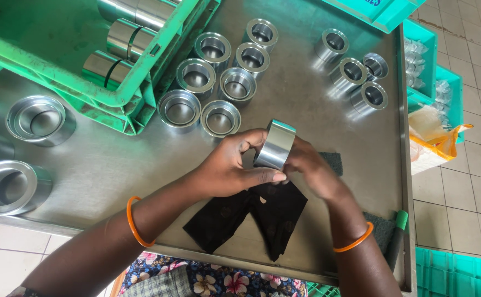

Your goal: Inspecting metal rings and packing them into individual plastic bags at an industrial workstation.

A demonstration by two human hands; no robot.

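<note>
A shiny metal ring-shaped sleeve (275, 144) is held tilted on edge above the steel table (317, 110), between both hands. My left hand (230, 168) wraps it from the left, thumb stretched under it. My right hand (311, 168) grips it from the right and behind. Both wrists wear an orange bangle. A black cloth (251, 217) lies on the table right below the hands, and a dark grey abrasive pad (334, 161) peeks out behind my right hand.
Several flanged metal bushes (218, 71) stand grouped at the table's middle back, smaller ones (356, 74) at the right back, larger ones (29, 118) at the left. A green crate (103, 93) holds metal cylinders. Teal bins (433, 60) and a green-capped tool (399, 236) line the right edge.
</note>
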